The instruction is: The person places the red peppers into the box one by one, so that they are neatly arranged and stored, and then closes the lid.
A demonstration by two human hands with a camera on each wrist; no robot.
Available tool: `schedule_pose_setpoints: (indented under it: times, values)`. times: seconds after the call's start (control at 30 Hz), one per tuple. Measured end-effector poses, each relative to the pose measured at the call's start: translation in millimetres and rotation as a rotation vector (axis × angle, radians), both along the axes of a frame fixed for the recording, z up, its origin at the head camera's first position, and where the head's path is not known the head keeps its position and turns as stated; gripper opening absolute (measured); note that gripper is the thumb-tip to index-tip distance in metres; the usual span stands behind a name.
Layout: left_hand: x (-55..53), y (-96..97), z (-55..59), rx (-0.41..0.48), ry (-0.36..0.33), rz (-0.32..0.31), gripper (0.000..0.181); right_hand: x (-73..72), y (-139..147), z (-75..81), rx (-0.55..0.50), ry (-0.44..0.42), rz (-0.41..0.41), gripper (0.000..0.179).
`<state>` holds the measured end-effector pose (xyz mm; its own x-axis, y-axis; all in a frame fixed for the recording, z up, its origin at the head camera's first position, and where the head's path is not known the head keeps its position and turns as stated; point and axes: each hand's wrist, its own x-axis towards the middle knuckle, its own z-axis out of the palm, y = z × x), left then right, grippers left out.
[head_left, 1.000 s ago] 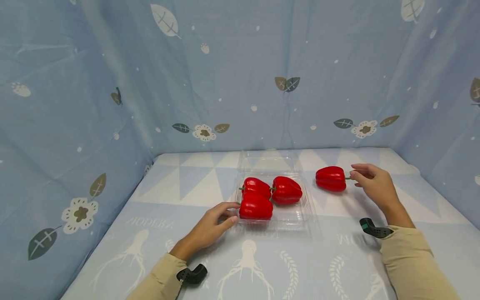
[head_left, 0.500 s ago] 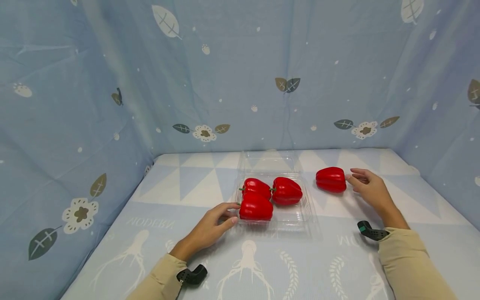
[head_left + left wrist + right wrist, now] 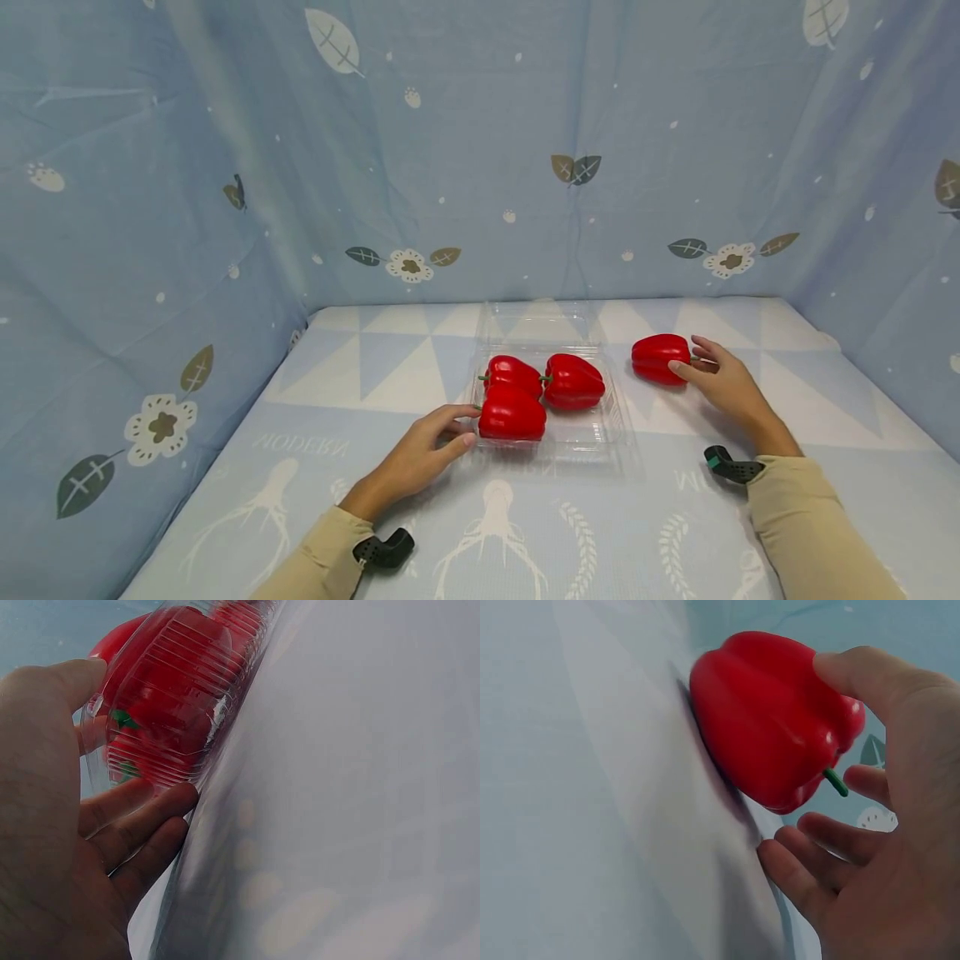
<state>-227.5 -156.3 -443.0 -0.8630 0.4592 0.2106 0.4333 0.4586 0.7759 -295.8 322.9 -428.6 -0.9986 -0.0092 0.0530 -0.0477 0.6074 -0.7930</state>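
Observation:
A red bell pepper (image 3: 660,359) with a green stem lies on its side on the table, right of a clear plastic clamshell box (image 3: 585,429). My right hand (image 3: 725,385) is at its stem end. In the right wrist view the thumb overlaps the pepper's shoulder, while the other fingers spread loosely below the stem (image 3: 835,782). Several more red peppers (image 3: 512,414) sit inside the box, stems mostly to the left. My left hand (image 3: 420,450) rests at the box's front left corner, its thumb and fingers loosely bent at the ribbed wall (image 3: 169,697).
The box's lid (image 3: 540,321) stands open toward the back. A patterned cloth covers the table (image 3: 600,533), and a blue curtain (image 3: 480,167) closes off the back and both sides. Each wrist wears a black camera mount (image 3: 386,548).
My right hand has moved left and slightly forward from the stem's end, bringing the thumb over the lone pepper's near end. The left hand and boxed peppers have stayed in place.

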Motion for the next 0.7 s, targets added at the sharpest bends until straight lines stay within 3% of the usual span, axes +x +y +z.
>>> schedule_pose_setpoints:
  times: [0.3, 0.7]
  values:
    - [0.1, 0.2, 0.7, -0.004, -0.006, 0.004, 0.046, -0.9, -8.8, -4.7, 0.080, 0.003, -0.007, 0.095]
    - [-0.5, 0.0, 0.3, 0.001, -0.018, -0.002, 0.045, 1.2, -13.6, -4.2, -0.007, 0.057, -0.025, 0.090]
